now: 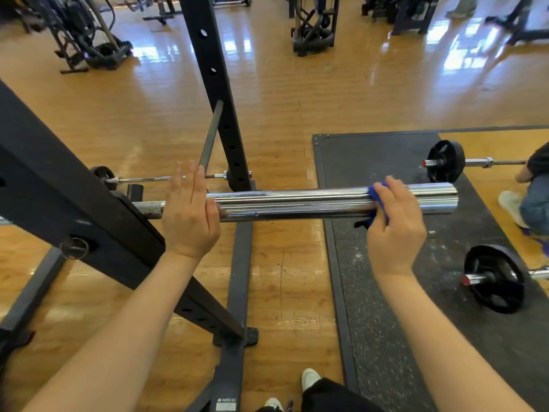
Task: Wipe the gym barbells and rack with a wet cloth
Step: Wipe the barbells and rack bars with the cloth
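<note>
A barbell rests across the black rack (89, 221), its shiny chrome sleeve (297, 202) pointing right at chest height. My right hand (395, 227) wraps a blue cloth (376, 194) around the sleeve near its outer end. My left hand (190, 212) is flat against the sleeve's inner collar, fingers straight and together, thumb curled at the sleeve's face. The rack's far upright (214, 84) with holes stands behind the bar.
A black rubber mat (371, 278) lies at right with two plate-loaded barbells (445, 162) (493, 278). Another person crouches at the right edge (531, 197). A third barbell (142, 179) lies on the wooden floor behind the rack. My shoes (309, 379) show at bottom.
</note>
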`<state>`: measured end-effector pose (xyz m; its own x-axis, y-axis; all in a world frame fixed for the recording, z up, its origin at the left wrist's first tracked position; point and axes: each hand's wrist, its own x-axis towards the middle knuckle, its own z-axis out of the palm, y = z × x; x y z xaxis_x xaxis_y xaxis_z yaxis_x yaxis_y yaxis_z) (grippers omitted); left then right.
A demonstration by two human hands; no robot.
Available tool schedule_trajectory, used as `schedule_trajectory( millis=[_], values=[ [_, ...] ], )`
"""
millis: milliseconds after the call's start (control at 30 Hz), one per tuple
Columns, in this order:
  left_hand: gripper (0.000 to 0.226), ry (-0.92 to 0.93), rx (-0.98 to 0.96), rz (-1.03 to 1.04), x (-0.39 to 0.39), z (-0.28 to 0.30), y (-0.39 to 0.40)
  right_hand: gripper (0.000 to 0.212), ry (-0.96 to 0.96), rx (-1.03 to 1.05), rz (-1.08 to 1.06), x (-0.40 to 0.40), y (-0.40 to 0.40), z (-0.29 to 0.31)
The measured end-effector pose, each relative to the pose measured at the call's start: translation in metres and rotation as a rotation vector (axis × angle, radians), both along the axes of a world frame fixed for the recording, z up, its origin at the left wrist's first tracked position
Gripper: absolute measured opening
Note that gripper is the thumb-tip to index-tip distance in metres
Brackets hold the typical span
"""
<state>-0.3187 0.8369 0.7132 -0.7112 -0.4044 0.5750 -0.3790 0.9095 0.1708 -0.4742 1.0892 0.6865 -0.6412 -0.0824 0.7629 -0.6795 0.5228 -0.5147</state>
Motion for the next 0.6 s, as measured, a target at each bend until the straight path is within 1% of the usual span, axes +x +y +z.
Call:
schedule_trajectory(
  millis=[67, 167, 233, 333, 433, 500, 533, 600],
  values=[
    [0.051, 0.015, 0.011, -0.018, -0.001, 0.000, 0.000, 0.025, 0.032, 0.029, 0.084, 0.019, -0.023, 0.002],
    [0.051, -0.032, 0.054, -0.044, -0.002, 0.005, -0.003, 0.022, 0.024, 0.110, 0.269, 0.047, -0.061, 0.007],
    [0.053, -0.083, 0.096, -0.039, -0.005, 0.014, -0.005, 0.030, 0.000, 0.177, 0.400, 0.060, -0.086, 0.017],
    [0.056, -0.128, 0.210, -0.018, -0.010, 0.023, -0.008, 0.036, 0.031, 0.310, 0.539, 0.071, -0.111, 0.032],
    [0.058, -0.140, 0.236, -0.038, -0.006, 0.024, -0.010, 0.042, 0.080, 0.421, 0.619, 0.065, -0.104, 0.032],
    [0.059, -0.130, 0.231, -0.051, -0.002, 0.023, -0.010, 0.042, 0.088, 0.457, 0.632, 0.060, -0.088, 0.028],
    [0.061, -0.132, 0.228, -0.061, -0.001, 0.023, -0.010, 0.041, 0.057, 0.443, 0.617, 0.058, -0.083, 0.028],
    [0.066, -0.139, 0.217, -0.069, 0.000, 0.022, -0.009, 0.033, -0.071, 0.349, 0.550, 0.056, -0.087, 0.036]
  ],
)
